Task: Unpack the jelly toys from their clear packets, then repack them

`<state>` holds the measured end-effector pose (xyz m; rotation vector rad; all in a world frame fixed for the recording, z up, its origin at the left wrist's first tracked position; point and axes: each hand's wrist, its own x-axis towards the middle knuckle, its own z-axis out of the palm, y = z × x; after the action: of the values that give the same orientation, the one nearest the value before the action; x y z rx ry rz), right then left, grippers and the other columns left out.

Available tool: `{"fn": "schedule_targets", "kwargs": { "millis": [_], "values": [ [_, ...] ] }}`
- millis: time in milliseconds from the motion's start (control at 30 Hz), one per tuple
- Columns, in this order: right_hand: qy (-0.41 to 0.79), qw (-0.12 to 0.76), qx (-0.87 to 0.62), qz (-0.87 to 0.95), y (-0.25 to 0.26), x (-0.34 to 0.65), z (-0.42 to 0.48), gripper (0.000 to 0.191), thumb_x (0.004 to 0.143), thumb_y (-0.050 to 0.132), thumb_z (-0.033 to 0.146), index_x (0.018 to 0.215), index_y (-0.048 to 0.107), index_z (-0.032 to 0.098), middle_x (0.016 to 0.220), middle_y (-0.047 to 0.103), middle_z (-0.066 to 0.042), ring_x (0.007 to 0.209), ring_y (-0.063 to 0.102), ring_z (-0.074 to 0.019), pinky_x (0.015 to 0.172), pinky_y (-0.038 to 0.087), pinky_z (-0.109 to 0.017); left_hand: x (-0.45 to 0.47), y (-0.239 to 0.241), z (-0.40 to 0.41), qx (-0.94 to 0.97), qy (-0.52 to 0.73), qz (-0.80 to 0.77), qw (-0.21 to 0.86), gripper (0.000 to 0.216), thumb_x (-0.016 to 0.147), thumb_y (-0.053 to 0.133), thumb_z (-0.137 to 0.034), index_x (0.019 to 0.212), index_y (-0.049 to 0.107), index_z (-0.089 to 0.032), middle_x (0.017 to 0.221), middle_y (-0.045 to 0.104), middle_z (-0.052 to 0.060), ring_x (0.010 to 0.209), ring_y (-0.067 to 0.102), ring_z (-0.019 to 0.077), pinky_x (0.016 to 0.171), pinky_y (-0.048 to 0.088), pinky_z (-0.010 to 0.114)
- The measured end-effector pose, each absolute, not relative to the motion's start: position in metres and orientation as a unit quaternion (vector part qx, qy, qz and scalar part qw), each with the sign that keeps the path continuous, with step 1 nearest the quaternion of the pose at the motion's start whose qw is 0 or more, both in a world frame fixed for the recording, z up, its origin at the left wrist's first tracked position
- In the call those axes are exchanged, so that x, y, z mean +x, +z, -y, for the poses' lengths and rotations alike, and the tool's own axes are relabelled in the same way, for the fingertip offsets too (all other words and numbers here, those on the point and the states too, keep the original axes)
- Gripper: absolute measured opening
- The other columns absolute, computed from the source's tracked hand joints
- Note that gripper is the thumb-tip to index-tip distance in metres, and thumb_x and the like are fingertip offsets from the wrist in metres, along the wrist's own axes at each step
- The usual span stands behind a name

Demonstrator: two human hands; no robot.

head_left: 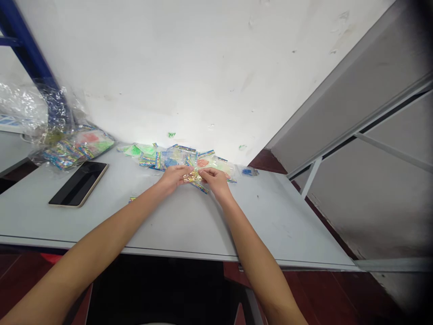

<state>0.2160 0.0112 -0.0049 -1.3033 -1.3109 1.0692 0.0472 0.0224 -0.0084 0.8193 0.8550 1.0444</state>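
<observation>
My left hand (175,178) and my right hand (215,180) meet over the middle of the table, fingers closed on a small clear plastic packet (192,176) with something yellow in it. The left hand pinches its left side, the right hand its right side. Behind and around them lie several similar packets (169,159) with patterned blue-and-yellow strips and blue, green or orange contents. One such strip (200,187) sticks out below the held packet. A small blue piece in clear film (249,171) rests to the right of my right hand.
A phone (78,184) lies on the grey table (189,225) at left. Behind it is a clear bag of packets (79,145), beside crumpled clear plastic (23,106). A white wall (203,81) rises at the table's back edge, and a metal frame (311,177) stands right.
</observation>
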Motion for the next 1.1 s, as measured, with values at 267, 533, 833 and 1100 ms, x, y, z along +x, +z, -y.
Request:
{"fn": "schedule_targets", "kwargs": {
  "millis": [267,533,833,1100],
  "values": [
    [0.453,0.476,-0.543,0.523,0.001,0.217,-0.009,0.033,0.060,0.078,0.046,0.075,0.071,0.017,0.067,0.064,0.000,0.065,0.055,-0.0137,0.065,0.045,-0.029,0.049,-0.013,-0.022,0.382,0.471,-0.435,0.666,0.022,0.060,0.082,-0.012,0.073,0.065,-0.013,0.073,0.068,0.004,0.072,0.064,0.0145,0.081,0.053,0.035],
    [0.441,0.488,-0.540,0.525,0.000,0.217,-0.011,0.035,0.058,0.079,0.043,0.079,0.072,0.017,0.070,0.067,-0.002,0.065,0.057,-0.0146,0.062,0.046,-0.029,0.029,0.008,-0.033,0.499,0.478,-0.464,0.555,0.014,0.067,0.075,-0.020,0.076,0.067,-0.015,0.069,0.068,0.005,0.063,0.063,0.0180,0.071,0.053,0.036],
    [0.529,0.451,-0.513,0.504,-0.005,0.202,-0.003,0.030,0.058,0.081,0.043,0.070,0.067,0.019,0.072,0.065,-0.001,0.064,0.055,-0.0136,0.063,0.046,-0.029,-0.070,-0.003,0.030,0.644,0.382,-0.663,0.002,0.025,0.089,0.051,-0.033,0.094,0.071,-0.018,0.102,0.068,0.014,0.105,0.058,0.0307,0.097,0.039,0.041],
    [0.528,0.393,-0.492,0.570,-0.006,0.189,0.006,0.029,0.061,0.080,0.041,0.080,0.076,0.021,0.086,0.073,-0.005,0.073,0.060,-0.0177,0.071,0.048,-0.034,-0.103,-0.027,0.017,0.652,0.313,-0.671,0.163,0.046,0.065,0.077,-0.047,0.102,0.074,-0.020,0.094,0.066,0.009,0.086,0.060,0.0246,0.081,0.045,0.035]
  ]
}}
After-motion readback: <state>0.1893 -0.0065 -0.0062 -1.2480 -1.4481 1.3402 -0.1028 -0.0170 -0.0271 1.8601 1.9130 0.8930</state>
